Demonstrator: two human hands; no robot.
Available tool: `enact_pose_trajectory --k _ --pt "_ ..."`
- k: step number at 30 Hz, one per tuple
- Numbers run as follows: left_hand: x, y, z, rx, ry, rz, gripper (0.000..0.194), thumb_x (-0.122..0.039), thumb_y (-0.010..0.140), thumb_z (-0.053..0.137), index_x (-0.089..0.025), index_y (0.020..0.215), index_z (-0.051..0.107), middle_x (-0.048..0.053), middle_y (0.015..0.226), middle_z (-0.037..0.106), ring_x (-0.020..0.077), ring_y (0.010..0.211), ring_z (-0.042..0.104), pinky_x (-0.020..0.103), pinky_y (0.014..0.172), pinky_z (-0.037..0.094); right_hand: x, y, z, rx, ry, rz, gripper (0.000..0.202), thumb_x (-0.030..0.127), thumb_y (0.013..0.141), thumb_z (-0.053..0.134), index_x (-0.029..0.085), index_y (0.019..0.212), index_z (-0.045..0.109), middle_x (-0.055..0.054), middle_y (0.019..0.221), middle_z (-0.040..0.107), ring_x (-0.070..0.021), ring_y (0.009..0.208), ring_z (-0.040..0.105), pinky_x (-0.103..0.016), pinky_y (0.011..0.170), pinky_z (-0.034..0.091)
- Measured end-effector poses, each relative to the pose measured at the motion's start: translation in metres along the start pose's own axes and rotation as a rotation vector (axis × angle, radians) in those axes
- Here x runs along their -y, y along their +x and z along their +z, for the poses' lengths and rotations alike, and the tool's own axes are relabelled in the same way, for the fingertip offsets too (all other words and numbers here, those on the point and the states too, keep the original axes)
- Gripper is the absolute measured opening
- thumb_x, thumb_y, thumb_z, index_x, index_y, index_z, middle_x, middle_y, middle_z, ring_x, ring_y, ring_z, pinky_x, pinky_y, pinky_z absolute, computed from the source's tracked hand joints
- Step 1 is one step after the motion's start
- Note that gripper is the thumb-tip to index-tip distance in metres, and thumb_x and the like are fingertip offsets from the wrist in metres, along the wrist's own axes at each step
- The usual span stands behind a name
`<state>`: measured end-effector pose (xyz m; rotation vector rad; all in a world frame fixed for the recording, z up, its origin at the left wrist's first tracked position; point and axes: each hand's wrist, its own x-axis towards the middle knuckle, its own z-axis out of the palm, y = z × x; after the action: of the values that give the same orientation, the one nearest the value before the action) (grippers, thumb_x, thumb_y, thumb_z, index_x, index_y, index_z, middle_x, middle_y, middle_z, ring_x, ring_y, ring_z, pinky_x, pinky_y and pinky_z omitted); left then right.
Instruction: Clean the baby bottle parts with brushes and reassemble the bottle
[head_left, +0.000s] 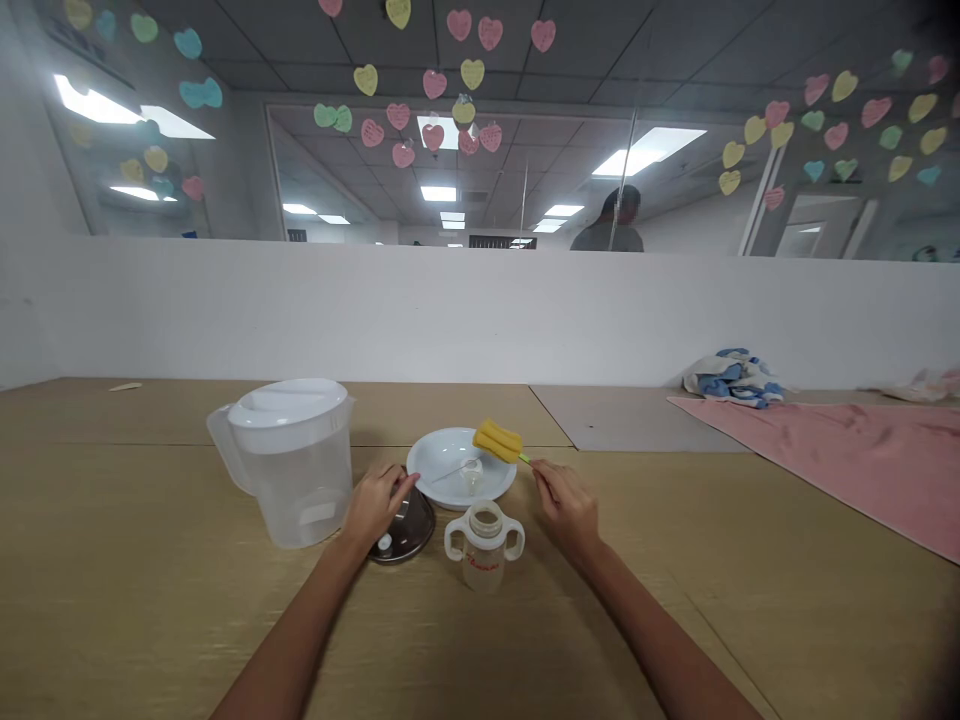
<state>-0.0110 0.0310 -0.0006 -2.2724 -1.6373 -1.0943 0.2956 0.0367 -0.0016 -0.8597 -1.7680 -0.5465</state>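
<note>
My right hand [566,503] is closed on the green handle of a yellow sponge brush [498,441], whose head is over the right rim of a white bowl [426,452]. Inside the bowl are a small clear piece [472,476] and something thin. My left hand [379,502] rests at the bowl's left edge, over a dark round lid [405,530]; its fingers are bent, and whether they grip anything is unclear. A bottle with two white handles [484,547] stands upright and open-topped in front of the bowl, between my hands.
Left of my left hand stands a large clear pitcher [296,480] with a white lid. At the right lie a pink cloth [847,455], a grey mat [622,420] and a crumpled blue and white cloth [733,378]. A white wall [480,315] runs behind the table.
</note>
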Motion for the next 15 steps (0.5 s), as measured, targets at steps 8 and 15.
enact_pose_trajectory --k 8,15 --pt "-0.006 0.0 -0.01 0.176 -0.141 0.002 0.023 -0.027 0.082 0.036 -0.019 0.079 0.058 0.006 0.09 0.062 0.0199 0.089 0.055 0.033 0.083 0.041 -0.003 -0.001 0.002 0.011 -0.027 0.035 0.024 0.02 0.088 0.042 0.019 0.097 0.064 -0.007 0.09 0.068 -0.0168 0.081 0.063 -0.031 0.075 0.05" --pt "0.006 0.0 -0.019 0.153 -0.064 0.032 0.033 -0.028 0.069 0.045 -0.019 0.101 0.047 0.008 0.1 0.055 0.0251 0.096 0.05 0.039 0.084 0.038 -0.002 -0.001 0.002 0.024 -0.029 0.022 0.022 0.017 0.087 0.044 0.018 0.097 0.064 -0.006 0.09 0.068 -0.0162 0.082 0.062 -0.029 0.076 0.049"
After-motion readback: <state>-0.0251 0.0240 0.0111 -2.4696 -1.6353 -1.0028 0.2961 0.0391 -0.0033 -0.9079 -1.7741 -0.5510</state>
